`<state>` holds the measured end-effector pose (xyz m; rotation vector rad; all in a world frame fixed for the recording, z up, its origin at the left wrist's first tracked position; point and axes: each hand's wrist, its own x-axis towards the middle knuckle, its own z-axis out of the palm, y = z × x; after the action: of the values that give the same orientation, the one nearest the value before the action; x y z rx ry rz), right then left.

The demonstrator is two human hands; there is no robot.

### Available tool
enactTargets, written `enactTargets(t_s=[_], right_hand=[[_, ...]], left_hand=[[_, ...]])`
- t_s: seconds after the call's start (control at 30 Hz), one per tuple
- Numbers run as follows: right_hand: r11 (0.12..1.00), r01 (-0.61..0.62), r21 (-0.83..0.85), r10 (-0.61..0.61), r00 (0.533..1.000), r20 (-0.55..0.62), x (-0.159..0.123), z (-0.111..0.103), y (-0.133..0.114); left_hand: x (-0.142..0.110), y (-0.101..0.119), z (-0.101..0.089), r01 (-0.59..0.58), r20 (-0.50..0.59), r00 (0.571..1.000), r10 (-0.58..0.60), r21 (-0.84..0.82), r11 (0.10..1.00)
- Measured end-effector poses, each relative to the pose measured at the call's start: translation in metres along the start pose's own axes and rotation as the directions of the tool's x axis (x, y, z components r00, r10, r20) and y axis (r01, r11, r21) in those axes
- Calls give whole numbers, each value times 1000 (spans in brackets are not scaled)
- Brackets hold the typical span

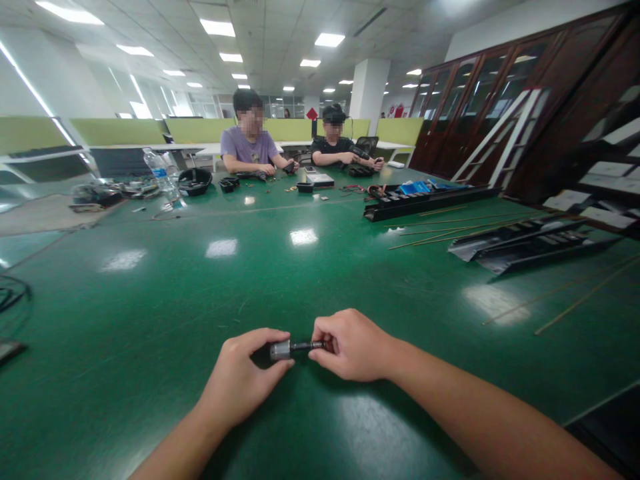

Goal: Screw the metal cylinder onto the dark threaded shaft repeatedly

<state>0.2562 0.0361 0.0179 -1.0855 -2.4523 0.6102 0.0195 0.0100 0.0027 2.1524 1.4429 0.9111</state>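
Observation:
Between my hands, just above the green table or resting on it, is a short silver metal cylinder (281,351) with a thin dark rod (301,347) coming out of its right end. My left hand (247,370) grips the cylinder between thumb and fingers. The far end of the rod is pinched by my right hand (353,347), whose fingertips hide part of it. Rod and cylinder lie in one line, roughly level. I cannot tell what exact part this is.
Black metal channels (540,247) and thin rods (450,233) lie to the right on the green table (165,307). Across it sit two people handling dark parts, near a black bowl (195,181) and a plastic bottle (157,170). Cables (15,293) lie at the left edge.

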Motion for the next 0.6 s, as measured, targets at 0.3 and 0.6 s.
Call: enactTargets(t_s=[0.3,0.6], right_hand=[[1000,7,-4,-7,1000,-2,0,-1,1],[1000,11,-1,-11,1000,5,0,-1,1]], left_hand=[[-1,-2,0,9,-4,1000,-9,7,1000],[-1,-2,0,20,0,1000,-20,2,1000]])
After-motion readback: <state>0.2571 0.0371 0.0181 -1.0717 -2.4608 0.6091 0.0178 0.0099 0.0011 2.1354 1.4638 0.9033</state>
